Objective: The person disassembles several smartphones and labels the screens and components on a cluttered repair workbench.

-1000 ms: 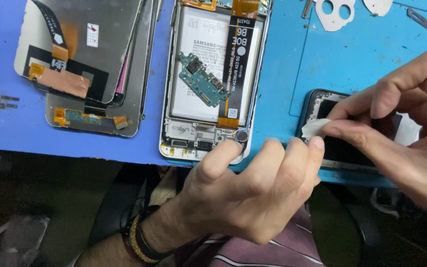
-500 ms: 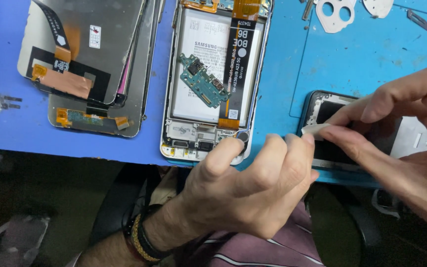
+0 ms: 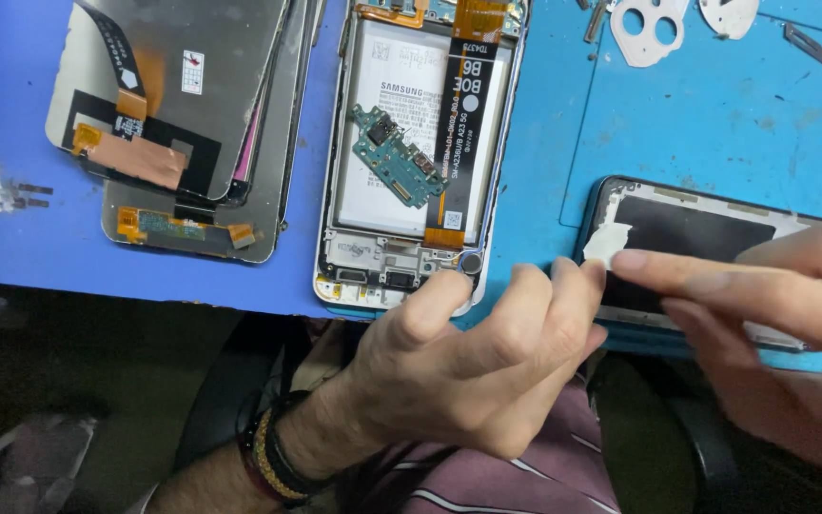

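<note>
Right hand (image 3: 792, 352) pinches a white tab (image 3: 607, 244) at the near-left corner of the dark panel (image 3: 696, 238), which lies on the blue bench (image 3: 715, 124); left hand (image 3: 468, 366), fingers curled and gripping nothing, braces the panel's left edge. Judgement: peel low and slow, keeping the brace firm so the panel stays flat.

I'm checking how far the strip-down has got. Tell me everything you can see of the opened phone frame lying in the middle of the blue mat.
The opened phone frame lies flat, insides up, its long axis running away from the person, on the blue mat. A pale metal-looking rim surrounds a white battery; a loose green circuit board rests tilted on it, and a black flex cable with orange ends runs down its right side. Its top end is cut off by the picture edge. The left hand touches the bottom right corner with its forefinger.
</note>
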